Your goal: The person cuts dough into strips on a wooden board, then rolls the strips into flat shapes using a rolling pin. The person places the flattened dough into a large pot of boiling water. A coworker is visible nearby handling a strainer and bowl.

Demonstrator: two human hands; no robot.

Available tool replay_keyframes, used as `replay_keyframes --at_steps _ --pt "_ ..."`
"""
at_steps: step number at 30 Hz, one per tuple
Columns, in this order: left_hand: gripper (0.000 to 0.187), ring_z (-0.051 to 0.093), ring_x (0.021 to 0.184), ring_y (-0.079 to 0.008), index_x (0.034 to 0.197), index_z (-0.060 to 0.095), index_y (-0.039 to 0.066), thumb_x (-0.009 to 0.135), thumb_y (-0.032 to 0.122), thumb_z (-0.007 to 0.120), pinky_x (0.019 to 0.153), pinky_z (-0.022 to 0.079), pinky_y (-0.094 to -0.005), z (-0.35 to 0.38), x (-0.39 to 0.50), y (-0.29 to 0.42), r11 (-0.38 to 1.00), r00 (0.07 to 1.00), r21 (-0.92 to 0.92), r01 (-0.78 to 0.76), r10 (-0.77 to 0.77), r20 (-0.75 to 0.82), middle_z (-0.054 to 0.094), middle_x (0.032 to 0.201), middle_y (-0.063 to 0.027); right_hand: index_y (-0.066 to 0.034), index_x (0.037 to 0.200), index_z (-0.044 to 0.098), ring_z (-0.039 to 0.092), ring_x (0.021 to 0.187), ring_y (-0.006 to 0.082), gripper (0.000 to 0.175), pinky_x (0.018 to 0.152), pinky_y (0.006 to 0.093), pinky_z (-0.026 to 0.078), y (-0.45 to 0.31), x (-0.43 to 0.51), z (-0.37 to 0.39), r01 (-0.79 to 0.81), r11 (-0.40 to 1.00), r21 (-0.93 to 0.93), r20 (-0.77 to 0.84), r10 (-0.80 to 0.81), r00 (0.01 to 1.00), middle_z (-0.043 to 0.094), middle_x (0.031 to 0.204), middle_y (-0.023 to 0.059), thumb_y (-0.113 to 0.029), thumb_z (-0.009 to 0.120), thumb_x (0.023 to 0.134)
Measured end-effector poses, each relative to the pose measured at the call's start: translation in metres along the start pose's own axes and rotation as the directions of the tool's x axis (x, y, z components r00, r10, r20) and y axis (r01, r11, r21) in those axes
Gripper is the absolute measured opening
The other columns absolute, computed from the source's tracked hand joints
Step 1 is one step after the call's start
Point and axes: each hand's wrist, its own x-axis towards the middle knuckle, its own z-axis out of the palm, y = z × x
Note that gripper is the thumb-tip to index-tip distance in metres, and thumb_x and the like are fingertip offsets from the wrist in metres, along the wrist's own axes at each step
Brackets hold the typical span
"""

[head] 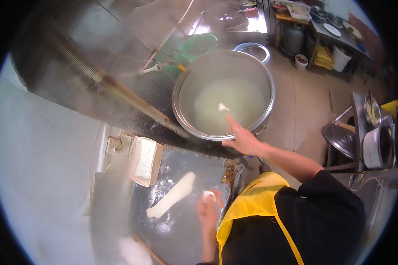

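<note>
My right hand (244, 138) reaches over the near rim of a large metal pot (272, 99), fingers apart and holding nothing. A small white piece of dough (223, 106) shows just beyond its fingertips, over the cloudy liquid (242, 96); whether it is in the air or on the surface I cannot tell. Lower down, my left hand (207, 210) is blurred and closed around a small lump of dough (208, 196), above the floured dark worktop (182, 228). On that worktop lies a long flat strip of dough (172, 195), apart from the hand.
A box of white flour (146, 159) stands at the worktop's far left corner. A rusty pipe (136, 99) runs to the pot. Behind are a green basin (199, 46) and a metal basin (253, 51). A white pot (374, 149) stands on a side table at right.
</note>
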Motion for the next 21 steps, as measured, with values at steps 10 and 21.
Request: replay_keyframes --at_steps 10,21 --pt "0.042 0.066 0.083 -0.0172 0.145 0.063 -0.002 0.119 0.023 0.041 0.086 0.054 -0.0324 -0.012 0.025 -0.039 0.998 0.974 0.038 0.044 -0.034 -0.225 0.069 0.089 -0.0063 -0.0072 0.118 0.077 0.068 0.072 0.0160 0.023 0.068 0.0337 0.053 -0.051 -0.069 0.052 0.002 0.946 0.325 0.413 -0.144 0.899 0.074 0.082 0.0079 -0.022 0.065 0.105" --pt "0.044 0.061 0.133 -0.0205 0.152 0.057 -0.001 0.111 0.013 0.065 0.117 0.046 -0.0355 -0.243 0.031 -0.162 0.994 0.725 0.105 0.037 0.046 -0.688 0.066 0.145 -0.0132 0.0002 0.156 0.051 0.067 0.098 0.0171 0.048 0.080 0.0298 0.055 0.059 0.003 0.081 -0.246 0.284 0.927 0.064 0.527 0.847 0.072 0.132 0.0148 -0.012 0.061 0.110"
